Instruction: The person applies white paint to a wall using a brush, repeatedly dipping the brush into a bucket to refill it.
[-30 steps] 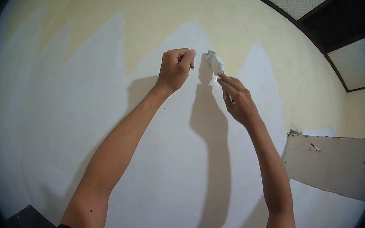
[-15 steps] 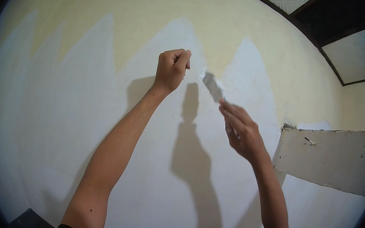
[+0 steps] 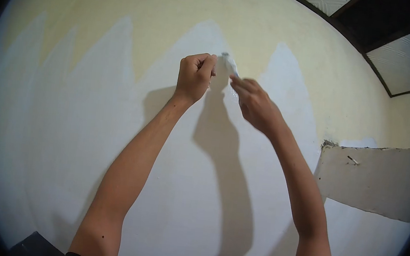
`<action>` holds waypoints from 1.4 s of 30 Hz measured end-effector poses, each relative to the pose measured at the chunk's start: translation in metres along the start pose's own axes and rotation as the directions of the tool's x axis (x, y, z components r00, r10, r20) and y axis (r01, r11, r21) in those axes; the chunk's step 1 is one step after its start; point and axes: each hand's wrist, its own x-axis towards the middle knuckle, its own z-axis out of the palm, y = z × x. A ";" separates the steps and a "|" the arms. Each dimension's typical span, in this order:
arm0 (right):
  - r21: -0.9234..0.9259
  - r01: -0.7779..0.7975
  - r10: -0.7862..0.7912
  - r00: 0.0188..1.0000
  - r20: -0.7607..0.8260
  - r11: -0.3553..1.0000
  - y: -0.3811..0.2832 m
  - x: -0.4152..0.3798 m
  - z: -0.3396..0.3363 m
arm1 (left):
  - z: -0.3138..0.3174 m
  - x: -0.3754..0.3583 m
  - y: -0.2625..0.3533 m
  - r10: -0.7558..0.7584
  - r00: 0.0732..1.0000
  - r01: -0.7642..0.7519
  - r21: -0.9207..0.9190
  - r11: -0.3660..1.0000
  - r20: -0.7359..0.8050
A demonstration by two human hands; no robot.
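Behind everything, a wide wall [image 3: 180, 185], pale yellow above, white below in jagged peaks. At upper right, cream embossed ceiling panels [image 3: 399, 65] framed by dark brown strips [image 3: 391, 42]; lower, a greyish-beige rough-edged band [image 3: 374, 186] with one small protruding peg [image 3: 353, 161].

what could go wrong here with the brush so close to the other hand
The paintbrush in the right hand appears close to the left fist, so a stroke might smear it, though depth is hard to judge. The glossy patch by the right fingertips looks wet and could run or get smudged.
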 end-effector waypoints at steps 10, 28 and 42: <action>0.164 -0.091 0.062 0.983 0.172 0.982 -0.070 -0.075 -0.058 | -0.013 -0.002 -0.001 0.005 0.999 -0.006 -0.011 1.000 -0.046; -0.223 0.228 -0.211 0.973 0.098 0.948 0.017 0.107 0.023 | -0.063 0.001 0.024 0.039 0.995 -0.036 0.035 0.999 -0.093; 0.093 -0.005 -0.002 0.998 0.066 0.996 0.007 0.068 0.010 | -0.047 0.009 0.019 0.070 0.994 -0.072 -0.020 0.997 -0.082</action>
